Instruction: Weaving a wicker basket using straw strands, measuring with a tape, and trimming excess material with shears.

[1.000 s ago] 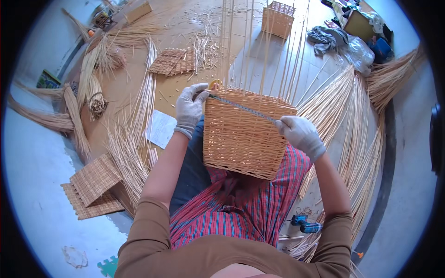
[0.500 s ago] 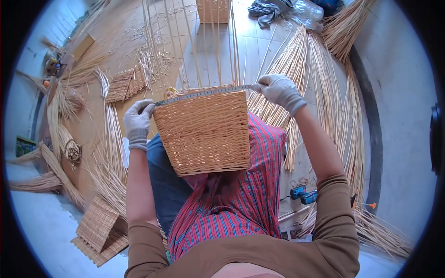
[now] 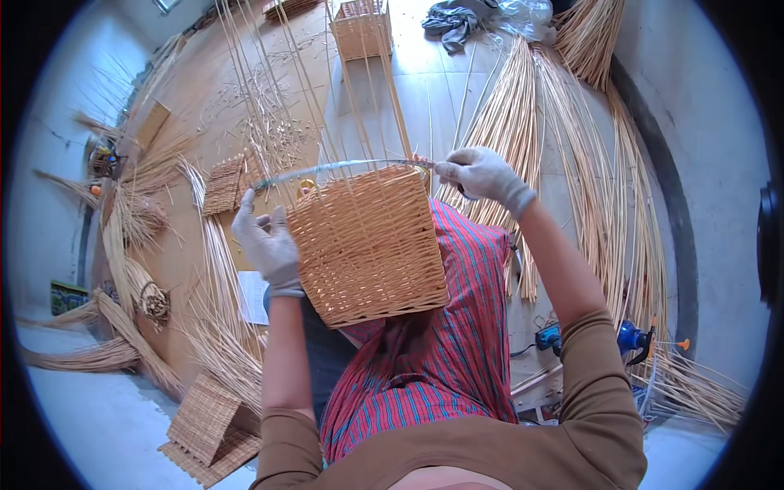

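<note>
Head cam: woven basket sits tilted on the person's lap, centre of view, against the red striped cloth. Tall stakes rise from its rim & run up past the top edge, partly in the way of the floor beyond. Measuring tape bows just above the rim, across the line of the stakes; can't tell if it touches them.

Around: 2nd basket stands on the floor farther off, partly behind the stakes. Woven panels lie L of the basket, w/ loose scraps nearby; paper sheet by the L forearm. Long bundle of strips fans out on the R, grey cloth & clear plastic bag past its top end. Tied bundle far L, more woven mats low L. Blue tool near the R elbow, part hidden by the arm.

Hands, both gloved: R hand closed, tape pinched b/w thumb & fingers, just off the basket's upper R corner. L hand open, fingers apart, beside the basket's L side; raised index fingertip near the tape's free end, contact unclear.
</note>
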`<move>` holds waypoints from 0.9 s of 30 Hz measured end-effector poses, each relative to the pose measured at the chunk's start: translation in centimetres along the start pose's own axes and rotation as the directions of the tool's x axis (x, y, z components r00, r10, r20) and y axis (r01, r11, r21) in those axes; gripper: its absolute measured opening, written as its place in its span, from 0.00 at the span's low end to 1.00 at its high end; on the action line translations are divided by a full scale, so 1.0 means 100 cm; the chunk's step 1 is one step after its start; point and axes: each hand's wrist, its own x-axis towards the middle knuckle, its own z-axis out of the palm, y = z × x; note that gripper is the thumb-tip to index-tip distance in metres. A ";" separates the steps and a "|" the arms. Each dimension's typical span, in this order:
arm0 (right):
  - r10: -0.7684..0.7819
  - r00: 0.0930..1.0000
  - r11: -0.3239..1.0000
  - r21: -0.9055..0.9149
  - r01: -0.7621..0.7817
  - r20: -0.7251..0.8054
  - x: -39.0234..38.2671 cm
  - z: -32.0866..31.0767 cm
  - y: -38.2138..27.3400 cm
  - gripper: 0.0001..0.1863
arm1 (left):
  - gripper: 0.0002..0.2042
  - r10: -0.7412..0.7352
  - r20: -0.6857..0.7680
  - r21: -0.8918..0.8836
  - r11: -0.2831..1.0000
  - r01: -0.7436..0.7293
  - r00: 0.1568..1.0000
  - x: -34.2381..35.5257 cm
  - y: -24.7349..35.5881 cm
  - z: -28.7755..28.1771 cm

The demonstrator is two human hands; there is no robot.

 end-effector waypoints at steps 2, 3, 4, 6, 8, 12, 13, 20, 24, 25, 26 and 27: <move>0.065 0.998 0.954 0.294 -0.055 -0.024 -0.016 0.016 0.012 0.22 | 0.21 0.125 0.038 -0.121 0.985 -0.120 0.991 -0.016 0.035 0.018; 0.099 0.993 0.887 0.459 -0.058 -0.065 -0.028 0.027 0.017 0.21 | 0.21 0.210 0.145 -0.184 0.966 -0.182 0.967 -0.021 0.052 0.032; 0.152 0.986 0.799 0.595 -0.082 -0.070 -0.046 0.039 0.010 0.18 | 0.22 0.292 0.239 -0.130 0.955 -0.267 0.926 -0.029 0.076 0.047; 0.141 0.987 0.726 0.685 -0.050 -0.077 -0.070 0.069 0.016 0.18 | 0.23 0.242 0.488 -0.017 0.963 -0.268 0.839 -0.040 0.114 0.075; 0.154 0.985 0.634 0.772 -0.036 -0.081 -0.086 0.104 0.029 0.18 | 0.24 0.031 0.669 0.159 0.970 -0.185 0.742 -0.037 0.127 0.095; 0.076 0.984 0.610 0.788 0.083 -0.163 -0.103 0.135 0.048 0.20 | 0.21 0.051 0.602 0.172 0.966 -0.192 0.797 -0.023 0.102 0.088; 0.128 0.974 0.627 0.776 0.065 -0.186 -0.103 0.132 0.056 0.21 | 0.19 0.034 0.574 0.132 0.982 -0.133 0.818 -0.021 0.092 0.076; 0.287 0.923 0.711 0.703 -0.026 -0.256 -0.118 0.105 0.090 0.22 | 0.12 -0.065 0.484 -0.357 0.896 0.265 0.873 -0.028 0.052 -0.052; 0.206 0.929 0.628 0.769 0.117 -0.309 -0.132 0.112 0.098 0.19 | 0.13 0.038 0.554 -0.521 0.795 0.311 0.831 0.002 0.036 -0.092; 0.169 0.912 0.701 0.696 0.156 -0.374 -0.139 0.116 0.075 0.19 | 0.13 0.046 0.524 -0.596 0.732 0.328 0.850 0.009 0.027 -0.090; 0.129 0.889 0.768 0.611 0.191 -0.440 -0.155 0.117 0.048 0.19 | 0.12 0.035 0.521 -0.619 0.703 0.349 0.853 0.016 0.015 -0.087; 0.243 0.924 0.658 0.750 0.068 -0.296 -0.175 0.118 0.039 0.19 | 0.12 0.033 0.525 -0.644 0.669 0.371 0.851 0.023 0.003 -0.080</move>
